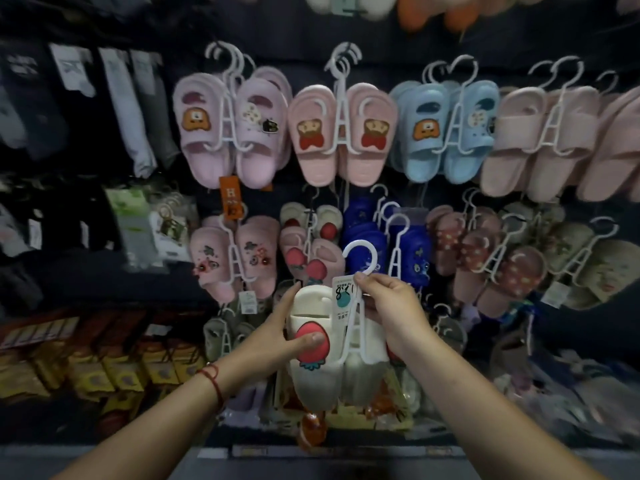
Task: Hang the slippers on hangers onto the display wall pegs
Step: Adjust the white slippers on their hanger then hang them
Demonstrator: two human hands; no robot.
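Head view shows both hands holding up a pair of cream-white foam slippers with red strawberry charms (313,341), clipped on a white plastic A-frame hanger with a round hook (356,306). Left hand (277,336) grasps the left slipper from its outer side, thumb pressed on the red charm and fingers curled round the slipper's edge. Right hand (391,308) grips the hanger's neck, thumb and forefinger pinching just below the hook, beside a white paper price tag with a teal spot (344,292). The hook stands free, above the right hand, not on any peg.

Beyond the hands, the dark display wall (277,29) carries rows of hung pairs: lilac slippers with cartoon patches (232,129), pink bear slippers (343,133) and sky-blue slippers (446,133) high above, dark blue clogs (408,251) just behind the hook. Below the left forearm, yellow printed cartons (114,372) lie stacked; their contents cannot be told.
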